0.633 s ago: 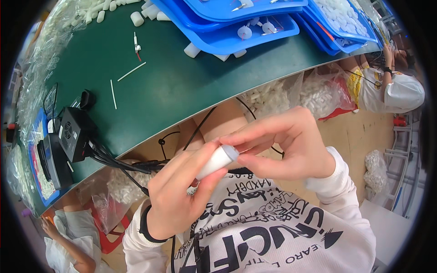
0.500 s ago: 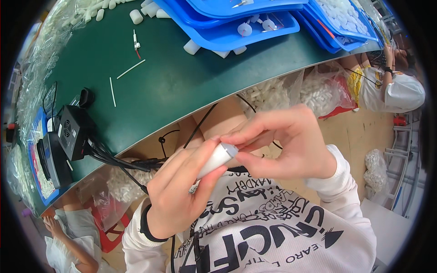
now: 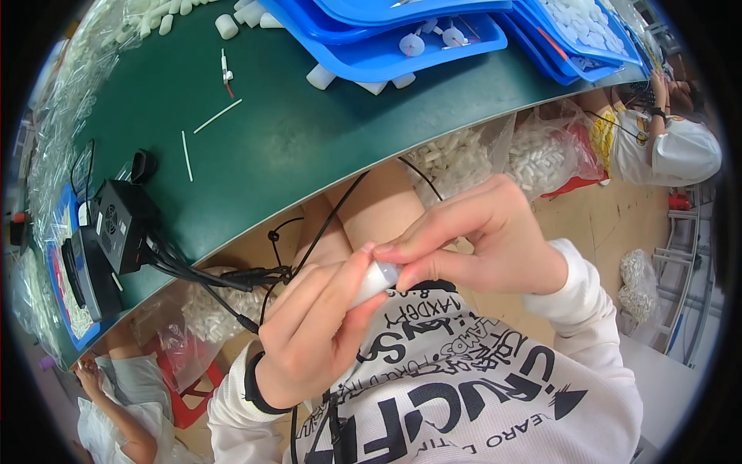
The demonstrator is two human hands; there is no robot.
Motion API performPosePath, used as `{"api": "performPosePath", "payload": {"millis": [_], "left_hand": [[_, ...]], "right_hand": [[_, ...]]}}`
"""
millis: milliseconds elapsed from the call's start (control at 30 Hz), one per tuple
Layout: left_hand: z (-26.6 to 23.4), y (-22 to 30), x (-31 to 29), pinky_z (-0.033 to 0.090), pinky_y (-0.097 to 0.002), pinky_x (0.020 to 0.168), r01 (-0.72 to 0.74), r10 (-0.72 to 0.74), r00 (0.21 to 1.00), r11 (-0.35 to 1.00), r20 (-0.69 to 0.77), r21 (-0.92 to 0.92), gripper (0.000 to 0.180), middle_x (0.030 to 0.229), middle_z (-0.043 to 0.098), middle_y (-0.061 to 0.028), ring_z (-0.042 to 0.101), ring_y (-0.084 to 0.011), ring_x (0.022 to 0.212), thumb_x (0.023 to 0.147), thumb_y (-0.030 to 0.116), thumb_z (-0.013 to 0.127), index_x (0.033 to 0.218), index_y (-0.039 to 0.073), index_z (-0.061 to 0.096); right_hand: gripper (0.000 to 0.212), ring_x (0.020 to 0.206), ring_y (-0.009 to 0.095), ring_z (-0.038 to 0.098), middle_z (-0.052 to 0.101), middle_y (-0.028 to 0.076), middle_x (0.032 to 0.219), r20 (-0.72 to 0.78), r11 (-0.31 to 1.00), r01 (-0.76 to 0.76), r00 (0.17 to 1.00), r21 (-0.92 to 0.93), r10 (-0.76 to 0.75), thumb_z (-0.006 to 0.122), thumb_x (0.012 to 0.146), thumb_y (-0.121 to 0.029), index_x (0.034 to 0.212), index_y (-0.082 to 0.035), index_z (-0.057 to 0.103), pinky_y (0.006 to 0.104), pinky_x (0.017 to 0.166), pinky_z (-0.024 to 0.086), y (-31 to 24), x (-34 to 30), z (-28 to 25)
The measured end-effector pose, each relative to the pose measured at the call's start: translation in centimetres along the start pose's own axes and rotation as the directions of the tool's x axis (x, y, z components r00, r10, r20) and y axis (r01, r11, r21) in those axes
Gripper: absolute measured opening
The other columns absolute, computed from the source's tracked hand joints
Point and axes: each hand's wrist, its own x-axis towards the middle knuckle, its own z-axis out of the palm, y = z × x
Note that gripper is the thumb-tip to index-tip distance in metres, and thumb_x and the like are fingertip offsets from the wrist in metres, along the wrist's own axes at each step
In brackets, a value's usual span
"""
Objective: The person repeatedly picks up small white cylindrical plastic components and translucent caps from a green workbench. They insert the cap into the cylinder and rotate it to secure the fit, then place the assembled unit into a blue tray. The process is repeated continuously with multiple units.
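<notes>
My left hand (image 3: 305, 336) is closed around a short white plastic cylinder (image 3: 371, 287), held tilted above my lap. A greyish, partly see-through end piece (image 3: 389, 272) shows at its upper right end. Thumb and fingers of my right hand (image 3: 495, 243) pinch at that end, covering part of it. On the green table beyond lie a thin white part with a red lead (image 3: 226, 71) and two slim white sticks, one slanting (image 3: 217, 116) and one nearly upright (image 3: 187, 156).
Blue trays (image 3: 371, 71) with white round parts stand at the table's far side, and more white cylinders (image 3: 226, 27) lie beside them. A black box with cables (image 3: 121, 220) sits at left. Bags of white parts (image 3: 533, 151) are below the table edge. Other people sit at both sides.
My right fingers have drawn in closer over the cylinder's end, and the right hand sits slightly lower and to the left. The left hand keeps its grip; the view has shifted slightly.
</notes>
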Motion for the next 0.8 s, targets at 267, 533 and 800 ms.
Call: {"api": "performPosePath", "payload": {"millis": [267,533,800], "left_hand": [[0.1,-0.2,0.2,0.043,-0.0269,0.052,-0.197,0.217,0.976,0.934,-0.034,0.297,0.038,0.090,0.063,-0.0207,0.058,-0.0230,0.064,0.068,-0.007,0.066,0.105,-0.013,0.057],[0.6,-0.8,-0.6,0.041,-0.0243,0.049,-0.273,0.304,0.953,0.866,-0.007,0.419,0.037,0.090,0.064,-0.0196,0.054,-0.0178,0.059,0.064,-0.009,0.065,0.100,-0.014,0.059],[0.2,-0.7,0.1,0.048,-0.0267,0.063,0.128,-0.131,0.991,0.985,-0.017,-0.116,0.040,0.091,0.065,-0.0158,0.063,-0.0233,0.072,0.069,0.004,0.073,0.106,-0.005,0.060]], "right_hand": [[0.020,0.079,0.018,0.068,0.069,0.010,0.089,-0.262,0.987,0.159,0.953,0.012,-0.150,0.071,0.072,-0.003,0.092,0.000,0.068,0.0260,0.073,0.053,1.0,-1.3,2.8],[0.017,0.090,0.022,0.066,0.069,0.009,0.092,-0.315,0.970,0.242,0.919,-0.027,-0.238,0.069,0.074,-0.002,0.090,0.000,0.068,0.0434,0.096,0.043,2.2,-2.0,4.3],[0.024,0.100,0.025,0.062,0.068,0.006,0.096,-0.345,0.937,0.305,0.872,-0.172,-0.347,0.072,0.071,-0.005,0.095,-0.004,0.069,0.0457,0.098,0.037,3.1,-1.6,3.1]]}}
